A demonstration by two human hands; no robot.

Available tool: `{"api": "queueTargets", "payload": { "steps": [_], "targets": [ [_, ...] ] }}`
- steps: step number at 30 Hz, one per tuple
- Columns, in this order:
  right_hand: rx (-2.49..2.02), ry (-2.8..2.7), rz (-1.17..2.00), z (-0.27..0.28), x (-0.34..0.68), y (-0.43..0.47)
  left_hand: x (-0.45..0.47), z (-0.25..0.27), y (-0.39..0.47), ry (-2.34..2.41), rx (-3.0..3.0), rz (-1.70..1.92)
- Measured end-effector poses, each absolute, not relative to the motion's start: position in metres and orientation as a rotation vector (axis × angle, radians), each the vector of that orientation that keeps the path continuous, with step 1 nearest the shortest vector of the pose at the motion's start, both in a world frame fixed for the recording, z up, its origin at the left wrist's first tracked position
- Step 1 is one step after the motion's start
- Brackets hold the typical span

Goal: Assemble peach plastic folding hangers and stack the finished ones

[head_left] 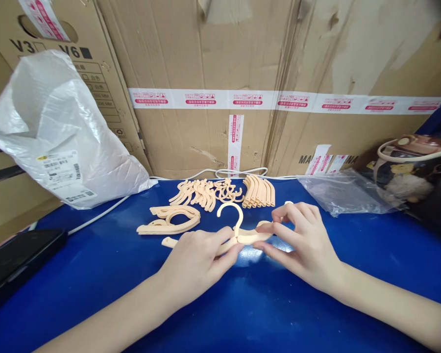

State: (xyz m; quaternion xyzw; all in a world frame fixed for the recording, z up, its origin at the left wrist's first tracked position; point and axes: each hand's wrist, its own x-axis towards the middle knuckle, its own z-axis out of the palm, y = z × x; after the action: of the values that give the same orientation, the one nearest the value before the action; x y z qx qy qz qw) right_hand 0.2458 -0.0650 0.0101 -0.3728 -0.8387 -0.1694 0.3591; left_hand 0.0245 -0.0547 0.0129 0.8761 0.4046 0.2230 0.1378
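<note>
A cream plastic folding hanger (247,239) is held between both hands, just above the blue table, its hook pointing up. My left hand (202,250) is closed around its left arm, whose tip sticks out past the knuckles. The fingers of my right hand (297,235) pinch the right arm near the joint below the hook. Left of the hook lie several folded hangers (169,226). Behind the hands are loose curved hanger arms (202,192), a heap of hooks (228,190) and a neat row of wider curved arms (257,191).
A white plastic sack (66,137) leans at the left, near a dark phone-like device (22,260). Cardboard boxes (206,63) stand along the back, with a white cable (202,172) in front. Right are a clear plastic bag (349,193) and a brown-lidded container (407,166).
</note>
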Motion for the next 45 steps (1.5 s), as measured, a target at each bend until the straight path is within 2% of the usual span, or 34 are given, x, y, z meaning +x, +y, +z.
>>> {"api": "queueTargets", "payload": {
  "steps": [10,20,27,30,36,40,45],
  "targets": [
    [-0.991,-2.275,-0.251,0.008,0.245,-0.066,0.022,0.008,-0.057,1.036,2.849,0.859],
    [-0.937,-2.296,0.11,0.008,0.242,-0.07,0.024,0.002,-0.062,0.825,3.132,0.752],
    [-1.153,-2.196,0.223,0.01,0.246,-0.064,0.033,-0.001,-0.067,0.64,3.231,0.627],
    [-1.196,-2.223,0.178,0.01,0.252,-0.055,0.034,-0.001,-0.064,0.648,3.218,0.566],
    [-1.326,-2.311,-0.239,0.009,0.256,-0.045,0.036,0.004,-0.055,0.749,2.93,0.452],
    [-1.351,-2.313,-0.318,0.007,0.257,-0.045,0.036,0.0,-0.049,0.744,2.804,0.443],
    [-1.368,-2.311,-0.328,0.007,0.265,-0.042,0.033,-0.002,-0.048,0.793,2.774,0.249]
  ]
}}
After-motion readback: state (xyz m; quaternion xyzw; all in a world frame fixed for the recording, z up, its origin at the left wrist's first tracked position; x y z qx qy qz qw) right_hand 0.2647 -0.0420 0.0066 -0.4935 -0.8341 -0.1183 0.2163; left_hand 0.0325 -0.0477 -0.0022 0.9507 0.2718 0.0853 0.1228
